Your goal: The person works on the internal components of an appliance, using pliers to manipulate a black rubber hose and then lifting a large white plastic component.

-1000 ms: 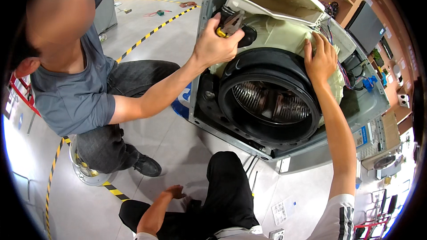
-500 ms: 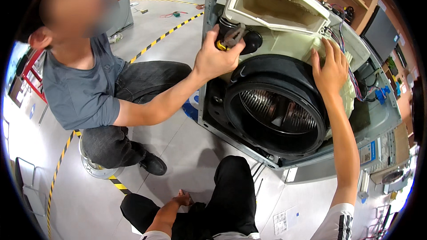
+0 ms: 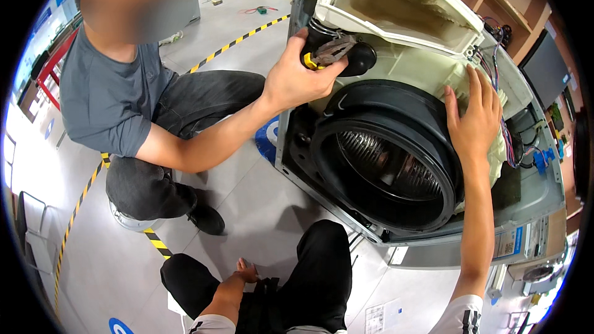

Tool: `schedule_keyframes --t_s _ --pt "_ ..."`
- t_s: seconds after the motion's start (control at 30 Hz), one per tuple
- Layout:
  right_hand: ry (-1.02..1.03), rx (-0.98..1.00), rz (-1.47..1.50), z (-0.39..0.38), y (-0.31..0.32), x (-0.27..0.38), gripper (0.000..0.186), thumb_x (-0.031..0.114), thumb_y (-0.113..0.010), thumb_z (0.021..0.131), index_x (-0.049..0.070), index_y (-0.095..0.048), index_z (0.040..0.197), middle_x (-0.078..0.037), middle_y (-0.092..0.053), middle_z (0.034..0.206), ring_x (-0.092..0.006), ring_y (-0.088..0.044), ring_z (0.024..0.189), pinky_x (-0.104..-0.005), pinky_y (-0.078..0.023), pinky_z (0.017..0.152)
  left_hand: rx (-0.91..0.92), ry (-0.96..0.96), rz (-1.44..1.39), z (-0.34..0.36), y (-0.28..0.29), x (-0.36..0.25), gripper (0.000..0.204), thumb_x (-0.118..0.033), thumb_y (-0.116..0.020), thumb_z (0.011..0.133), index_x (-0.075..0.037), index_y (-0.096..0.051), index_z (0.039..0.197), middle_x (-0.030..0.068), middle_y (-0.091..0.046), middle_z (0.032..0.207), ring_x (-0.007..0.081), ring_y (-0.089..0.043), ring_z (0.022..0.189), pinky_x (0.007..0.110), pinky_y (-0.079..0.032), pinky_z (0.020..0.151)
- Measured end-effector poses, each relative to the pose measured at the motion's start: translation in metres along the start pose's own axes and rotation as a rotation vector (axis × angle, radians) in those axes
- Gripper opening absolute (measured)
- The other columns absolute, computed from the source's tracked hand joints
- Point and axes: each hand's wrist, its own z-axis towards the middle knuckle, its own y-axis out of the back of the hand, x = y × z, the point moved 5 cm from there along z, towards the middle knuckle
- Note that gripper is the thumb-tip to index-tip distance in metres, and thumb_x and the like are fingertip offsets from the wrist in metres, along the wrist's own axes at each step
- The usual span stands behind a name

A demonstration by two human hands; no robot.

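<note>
While the washing machine (image 3: 433, 210) looks bigger and closer than half a second ago, the right hand (image 3: 475, 125) still lies flat and wide open on the pale tub (image 3: 433, 71), at 3 o'clock of the black rubber ring (image 3: 383, 167). The left hand (image 3: 247, 270) rests loose on the knee at 6 o'clock, holding nothing. Another person's hand (image 3: 294, 80) grips pliers with yellow handles (image 3: 325, 55) on a black hose (image 3: 356, 55) at 11 o'clock of the ring. Inside the ring sits the shiny drum (image 3: 387, 170), which looks empty. Grey floor (image 3: 247, 198) lies open at 9 o'clock.
</note>
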Motion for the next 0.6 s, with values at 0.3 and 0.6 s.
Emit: schedule_keyframes --t_s 0.3,0.6 --pt "0.025 -0.017 -0.092 0.001 0.0 0.001 0.05 0.036 -0.068 0.084 0.011 -0.057 0.126 -0.011 -0.058 0.122 -0.0296 -0.054 0.112 -0.0426 -0.041 0.097 -0.555 -0.333 0.262 0.007 0.016 0.008 0.093 -0.071 -0.053 0.08 -0.008 -0.037 0.146 0.0327 -0.029 0.146 0.0479 -0.028 0.136 0.057 -0.025 0.11" --pt "-0.04 -0.053 -0.037 0.001 -0.002 0.001 0.049 0.038 -0.068 0.083 0.014 -0.059 0.124 -0.008 -0.058 0.121 -0.0283 -0.054 0.113 -0.0433 -0.04 0.097 -0.046 -0.245 -0.077 0.026 0.037 0.013 0.065 -0.053 -0.053 0.088 -0.005 -0.054 0.132 0.016 -0.053 0.137 0.0341 -0.053 0.123 0.045 -0.042 0.103"
